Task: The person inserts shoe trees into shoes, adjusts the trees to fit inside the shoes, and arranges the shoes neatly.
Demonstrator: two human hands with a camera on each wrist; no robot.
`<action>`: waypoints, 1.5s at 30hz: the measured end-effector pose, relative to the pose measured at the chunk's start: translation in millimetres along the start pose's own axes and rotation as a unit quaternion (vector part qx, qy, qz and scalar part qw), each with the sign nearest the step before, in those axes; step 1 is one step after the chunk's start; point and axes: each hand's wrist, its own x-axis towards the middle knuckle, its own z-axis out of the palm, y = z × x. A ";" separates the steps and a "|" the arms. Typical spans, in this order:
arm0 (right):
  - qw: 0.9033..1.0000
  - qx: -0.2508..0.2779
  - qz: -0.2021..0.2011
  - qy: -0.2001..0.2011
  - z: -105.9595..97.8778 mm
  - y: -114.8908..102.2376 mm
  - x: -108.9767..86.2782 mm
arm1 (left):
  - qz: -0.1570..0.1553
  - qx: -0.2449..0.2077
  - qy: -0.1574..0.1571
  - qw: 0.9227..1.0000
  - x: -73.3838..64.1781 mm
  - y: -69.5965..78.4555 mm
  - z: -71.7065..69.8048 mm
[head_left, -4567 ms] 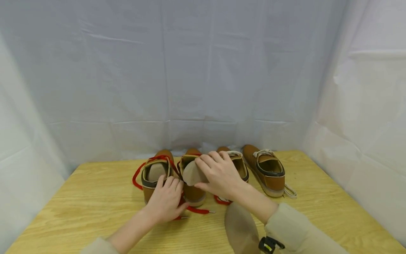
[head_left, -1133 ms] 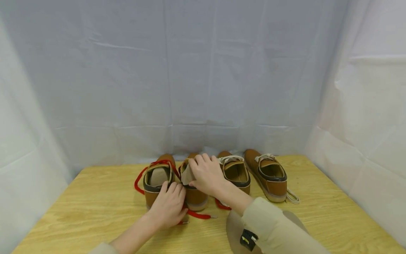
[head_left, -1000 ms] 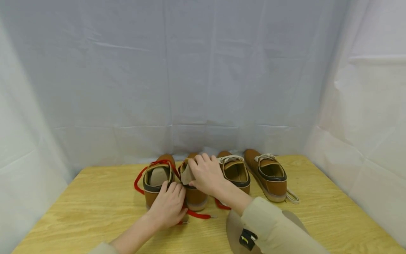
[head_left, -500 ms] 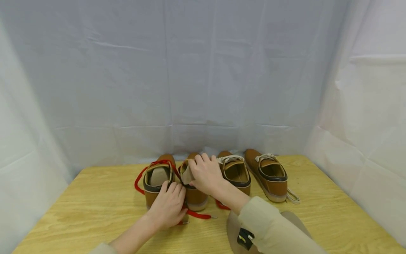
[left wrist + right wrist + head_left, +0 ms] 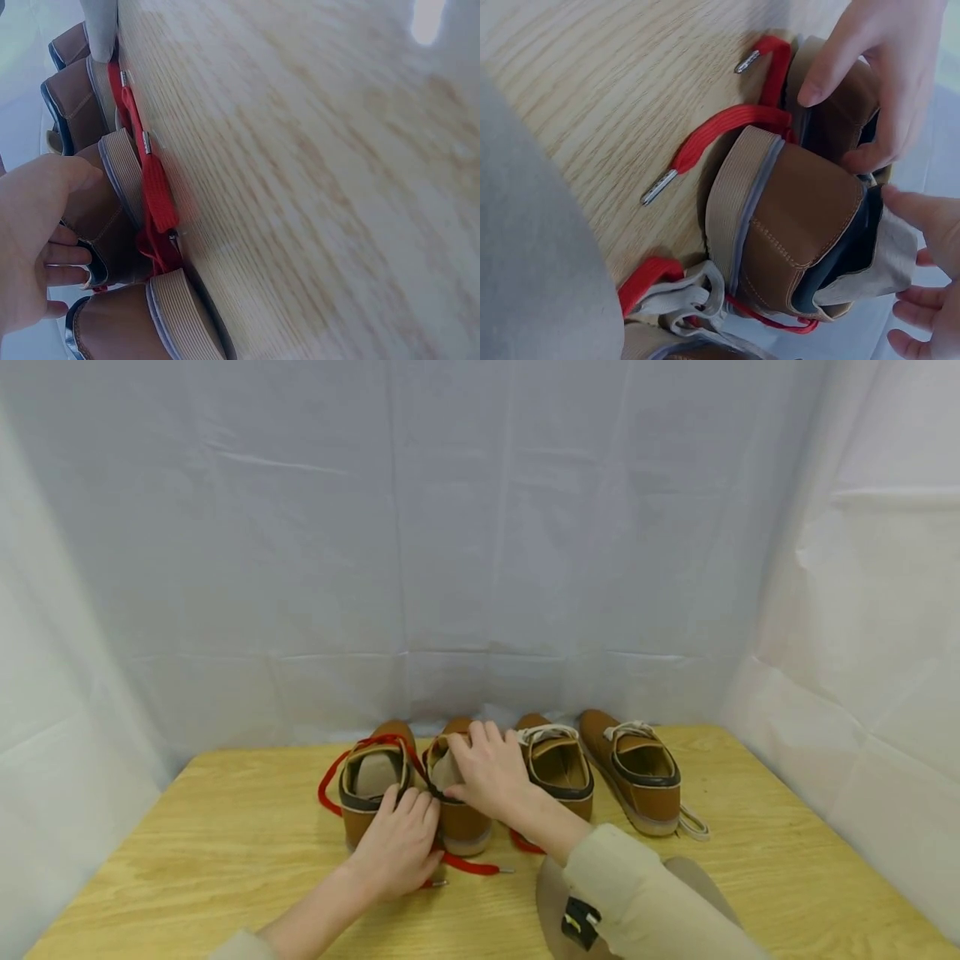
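My right hand [image 5: 491, 772] pinches a beige-grey insole [image 5: 889, 259] between thumb and fingers. The insole stands partly inside the second brown shoe [image 5: 465, 828] from the left, its heel end at the opening. My left hand [image 5: 401, 839] holds the heel area where this shoe meets the leftmost brown shoe [image 5: 360, 827]. In the left wrist view its thumb lies over a brown shoe heel [image 5: 109, 214] and its fingers reach the dark collar. The leftmost shoe has an insole [image 5: 375, 775] inside. Both left shoes carry red shoelaces [image 5: 472, 866].
Two more brown shoes, the third [image 5: 558, 768] and the fourth [image 5: 648, 793], have cream laces. Flat grey-beige insole material [image 5: 551, 902] lies under my right sleeve; I cannot tell how many pieces. The wooden table [image 5: 247, 827] backs onto a pale sheet [image 5: 480, 568].
Since the earliest frame the insole has gone forward and down into the second shoe, with my right hand following. Over the last second it has tipped slightly lower. My left hand stays in place.
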 end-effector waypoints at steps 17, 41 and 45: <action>0.991 0.048 0.111 -0.064 -6.3 -11.1 10.7 | 0.005 0.009 -0.001 1.000 2.5 -2.1 -1.3; 0.984 0.047 0.122 -0.119 -3.9 -15.2 20.9 | 0.000 0.007 -0.026 1.000 2.9 -0.8 -3.6; 0.983 0.043 0.125 -0.126 -2.7 -15.8 22.0 | -0.001 0.005 -0.029 1.000 2.6 -0.2 -4.1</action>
